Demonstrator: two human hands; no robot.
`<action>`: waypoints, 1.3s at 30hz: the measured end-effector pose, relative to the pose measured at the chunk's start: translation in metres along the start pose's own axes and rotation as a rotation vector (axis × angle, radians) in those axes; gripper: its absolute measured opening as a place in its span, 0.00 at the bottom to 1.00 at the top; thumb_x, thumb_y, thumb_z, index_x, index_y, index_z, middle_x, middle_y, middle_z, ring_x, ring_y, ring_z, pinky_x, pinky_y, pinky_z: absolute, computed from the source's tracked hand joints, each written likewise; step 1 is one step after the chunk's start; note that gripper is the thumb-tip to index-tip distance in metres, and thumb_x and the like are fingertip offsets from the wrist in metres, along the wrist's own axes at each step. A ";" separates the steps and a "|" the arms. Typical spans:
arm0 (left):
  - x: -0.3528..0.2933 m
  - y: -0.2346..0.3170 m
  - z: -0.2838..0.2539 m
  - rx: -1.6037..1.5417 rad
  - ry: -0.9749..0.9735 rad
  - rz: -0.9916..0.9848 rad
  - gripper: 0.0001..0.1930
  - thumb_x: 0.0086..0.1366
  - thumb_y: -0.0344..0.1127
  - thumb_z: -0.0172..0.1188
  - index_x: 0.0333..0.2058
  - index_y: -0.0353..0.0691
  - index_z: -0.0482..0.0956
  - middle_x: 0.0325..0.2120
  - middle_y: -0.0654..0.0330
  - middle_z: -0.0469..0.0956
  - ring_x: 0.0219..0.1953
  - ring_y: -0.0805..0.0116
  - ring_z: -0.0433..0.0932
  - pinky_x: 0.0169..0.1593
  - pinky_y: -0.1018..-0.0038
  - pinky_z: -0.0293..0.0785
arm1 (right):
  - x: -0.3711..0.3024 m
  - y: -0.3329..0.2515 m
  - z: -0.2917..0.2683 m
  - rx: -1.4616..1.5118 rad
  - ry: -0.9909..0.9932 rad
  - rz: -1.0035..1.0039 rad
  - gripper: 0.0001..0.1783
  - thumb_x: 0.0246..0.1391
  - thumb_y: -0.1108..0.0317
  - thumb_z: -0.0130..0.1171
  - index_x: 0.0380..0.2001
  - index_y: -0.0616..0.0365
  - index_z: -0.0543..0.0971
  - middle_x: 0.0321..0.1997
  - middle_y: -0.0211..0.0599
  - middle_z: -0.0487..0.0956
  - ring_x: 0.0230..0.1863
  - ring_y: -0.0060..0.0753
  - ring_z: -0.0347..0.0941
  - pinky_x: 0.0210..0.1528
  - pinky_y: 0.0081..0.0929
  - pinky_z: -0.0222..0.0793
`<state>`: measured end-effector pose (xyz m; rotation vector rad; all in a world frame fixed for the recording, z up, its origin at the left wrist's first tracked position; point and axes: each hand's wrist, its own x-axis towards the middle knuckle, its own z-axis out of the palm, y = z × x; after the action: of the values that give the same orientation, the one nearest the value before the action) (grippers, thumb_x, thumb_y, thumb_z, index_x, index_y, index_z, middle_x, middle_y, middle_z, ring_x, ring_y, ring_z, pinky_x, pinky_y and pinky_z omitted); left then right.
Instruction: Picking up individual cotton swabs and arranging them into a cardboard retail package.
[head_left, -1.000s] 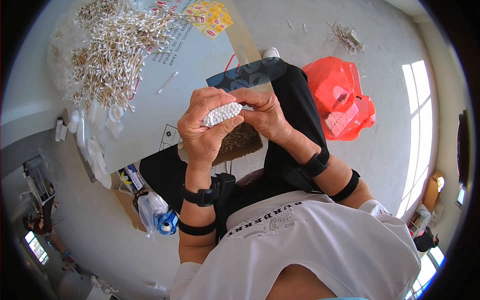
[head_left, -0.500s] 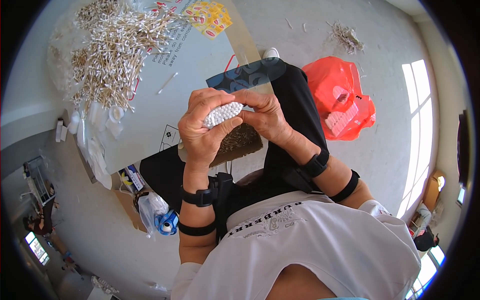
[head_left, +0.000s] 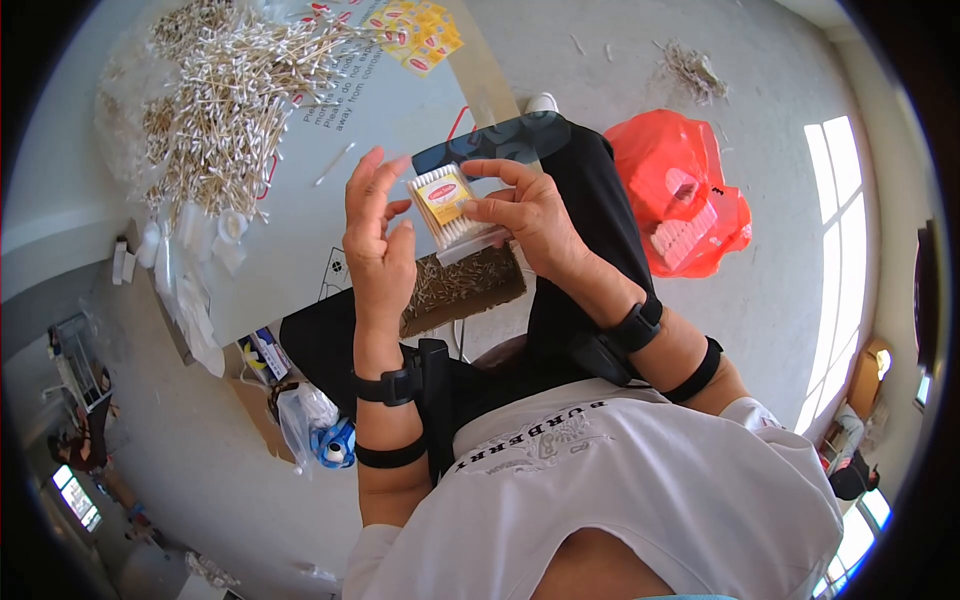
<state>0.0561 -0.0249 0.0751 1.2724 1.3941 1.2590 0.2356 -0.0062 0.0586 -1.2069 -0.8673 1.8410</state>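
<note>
My right hand pinches a small clear bag of cotton swabs by its right side. A yellow card with a red oval shows through the bag's front, and the white swab tips line up along its top and bottom edges. Just left of the bag, my left hand is held up with its fingers apart and nothing in it. Below both hands lies an open cardboard box with loose swabs inside. One single cotton swab rests on the table beyond my left hand.
A big heap of loose cotton swabs covers the table's far left, with yellow cards beside it. On the floor at right stands a red plastic bag holding packed swab bags. Clear plastic bags hang over the table's left edge.
My left hand has let go of the swab bundle and moved left, opening. The bag has turned from showing its swab tips to showing its card front, held in my right hand.
</note>
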 end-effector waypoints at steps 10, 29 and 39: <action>-0.012 -0.030 0.013 0.272 -0.117 0.188 0.20 0.49 0.18 0.67 0.43 0.37 0.80 0.41 0.59 0.81 0.43 0.69 0.79 0.47 0.75 0.74 | 0.012 0.002 -0.010 0.132 -0.097 0.262 0.12 0.62 0.65 0.57 0.43 0.60 0.81 0.30 0.35 0.82 0.24 0.18 0.76 0.26 0.13 0.72; -0.004 -0.043 0.027 0.132 -0.065 0.133 0.09 0.56 0.23 0.66 0.36 0.34 0.77 0.31 0.58 0.81 0.30 0.68 0.79 0.37 0.74 0.76 | 0.017 0.012 -0.026 -0.624 -0.060 -0.681 0.07 0.51 0.81 0.61 0.34 0.62 0.79 0.37 0.33 0.75 0.31 0.18 0.71 0.31 0.16 0.67; -0.004 -0.040 0.030 0.057 -0.042 0.028 0.06 0.57 0.22 0.63 0.35 0.33 0.78 0.30 0.60 0.81 0.28 0.74 0.77 0.33 0.77 0.75 | 0.013 0.013 -0.023 -0.465 -0.050 -0.353 0.06 0.53 0.80 0.61 0.35 0.64 0.76 0.30 0.26 0.76 0.28 0.13 0.71 0.30 0.15 0.68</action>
<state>0.0806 -0.0235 0.0308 1.3543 1.3951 1.2123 0.2507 0.0020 0.0351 -1.1851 -1.4908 1.4305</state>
